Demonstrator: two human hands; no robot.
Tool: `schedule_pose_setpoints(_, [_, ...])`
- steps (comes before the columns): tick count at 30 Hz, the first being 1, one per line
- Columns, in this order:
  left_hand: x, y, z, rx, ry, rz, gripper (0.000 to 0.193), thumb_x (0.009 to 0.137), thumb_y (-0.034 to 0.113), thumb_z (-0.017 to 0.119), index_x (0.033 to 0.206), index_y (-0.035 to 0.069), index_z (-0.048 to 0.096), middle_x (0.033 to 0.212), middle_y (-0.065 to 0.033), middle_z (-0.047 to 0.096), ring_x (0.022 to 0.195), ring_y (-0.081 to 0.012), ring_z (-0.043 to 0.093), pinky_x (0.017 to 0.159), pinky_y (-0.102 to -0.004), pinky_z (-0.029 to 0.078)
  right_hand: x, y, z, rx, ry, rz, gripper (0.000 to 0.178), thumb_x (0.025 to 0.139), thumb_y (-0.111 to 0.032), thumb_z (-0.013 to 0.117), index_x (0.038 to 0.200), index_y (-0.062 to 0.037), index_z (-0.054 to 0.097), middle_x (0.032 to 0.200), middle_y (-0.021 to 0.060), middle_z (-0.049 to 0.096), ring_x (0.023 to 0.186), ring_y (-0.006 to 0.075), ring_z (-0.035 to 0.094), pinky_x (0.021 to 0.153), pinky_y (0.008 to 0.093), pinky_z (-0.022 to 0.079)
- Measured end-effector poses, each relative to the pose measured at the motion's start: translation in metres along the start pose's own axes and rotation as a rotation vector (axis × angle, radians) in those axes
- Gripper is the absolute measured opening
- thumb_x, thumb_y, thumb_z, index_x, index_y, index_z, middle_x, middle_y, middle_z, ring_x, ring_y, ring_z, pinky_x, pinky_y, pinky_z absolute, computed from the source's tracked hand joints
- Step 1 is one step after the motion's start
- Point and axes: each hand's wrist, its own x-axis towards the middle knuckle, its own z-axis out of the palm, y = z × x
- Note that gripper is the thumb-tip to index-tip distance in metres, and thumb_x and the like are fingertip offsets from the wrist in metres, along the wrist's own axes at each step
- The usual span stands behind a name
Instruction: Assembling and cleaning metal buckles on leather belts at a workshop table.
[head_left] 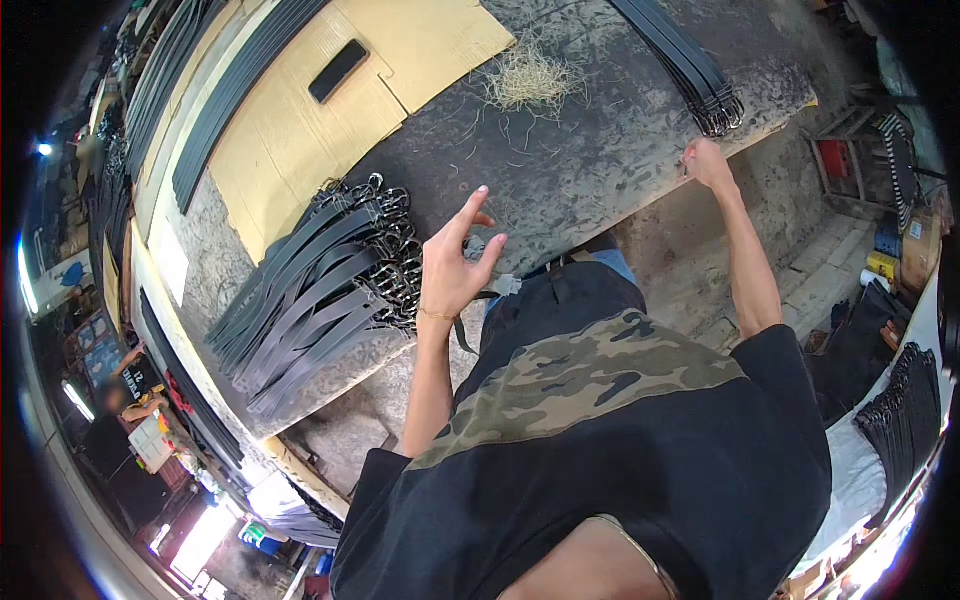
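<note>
My left hand (455,262) is raised over the near edge of the worktable, thumb and fingers apart, with nothing in it. Just left of it lies a fanned pile of black belts (310,285), their metal buckles (395,240) bunched toward the hand. My right hand (707,165) is at the table's edge on the right, its fingers curled closed. Whatever those fingers may hold is hidden or too small to name. Slightly beyond that hand, a neat bundle of black belts (675,50) ends in buckles (722,110) close to the edge.
On the dark worktable (590,160) lies a heap of pale thread scraps (530,80). A phone (339,71) rests on a cardboard sheet (290,130). More black straps (240,90) lie at the far left. Another person (130,390) is in the left background. Belts (900,420) hang at right.
</note>
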Motion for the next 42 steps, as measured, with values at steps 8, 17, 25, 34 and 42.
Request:
schedule_pose_setpoints(8, [-0.013, -0.04, -0.002, 0.084, -0.046, 0.006, 0.05, 0.078, 0.018, 0.07, 0.126, 0.01, 0.056, 0.089, -0.0115, 0.067, 0.083, -0.0298, 0.065, 0.074, -0.0359, 0.05, -0.039, -0.012, -0.017, 0.494, 0.242, 0.092, 0.019, 0.081, -0.018, 0.067, 0.092, -0.0025, 0.07, 0.075, 0.0059, 0.066, 0.07, 0.0121, 0.06, 0.068, 0.0297, 0.048])
schedule_pose_setpoints(17, [-0.014, -0.083, 0.077, 0.02, 0.244, -0.029, 0.043, 0.073, 0.018, 0.068, 0.111, 0.003, 0.055, 0.105, -0.0188, 0.055, 0.098, -0.0346, 0.055, 0.084, -0.039, 0.045, -0.072, -0.013, 0.012, 1.064, 0.234, 0.254, 0.017, 0.089, -0.017, 0.064, 0.097, -0.0022, 0.066, 0.074, -0.0014, 0.061, 0.062, 0.0041, 0.051, 0.055, 0.02, 0.042])
schedule_pose_setpoints(25, [-0.088, -0.132, 0.153, 0.486, 0.165, -0.272, 0.042, 0.066, 0.007, 0.061, 0.108, 0.009, 0.055, 0.111, -0.0161, 0.048, 0.105, -0.0364, 0.046, 0.087, -0.0472, 0.042, -0.07, -0.02, 0.051, 1.439, 0.134, 0.294, 0.022, 0.081, -0.002, 0.066, 0.102, 0.0023, 0.064, 0.082, 0.0049, 0.065, 0.07, 0.0104, 0.06, 0.06, 0.0215, 0.047])
schedule_pose_setpoints(34, [-0.029, -0.131, 0.189, 0.537, 0.121, -0.412, 0.036, 0.072, 0.009, 0.057, 0.107, 0.004, 0.056, 0.115, -0.0211, 0.052, 0.109, -0.0412, 0.049, 0.089, -0.0484, 0.045, -0.074, 0.01, 0.051, 1.585, 0.026, 0.379, 0.028, 0.086, 0.0, 0.062, 0.113, 0.0054, 0.061, 0.09, 0.0103, 0.068, 0.068, 0.0108, 0.06, 0.058, 0.0209, 0.047])
schedule_pose_setpoints(42, [0.141, -0.087, 0.09, 0.159, 0.728, -0.119, 0.024, 0.072, 0.003, 0.058, 0.095, 0.005, 0.064, 0.087, -0.02, 0.067, 0.086, -0.0339, 0.065, 0.077, -0.0389, 0.049, -0.084, 0.035, 0.038, 1.612, -0.082, 0.316, 0.023, 0.091, -0.005, 0.059, 0.112, 0.0046, 0.056, 0.097, 0.0136, 0.067, 0.076, 0.0141, 0.062, 0.065, 0.0254, 0.052])
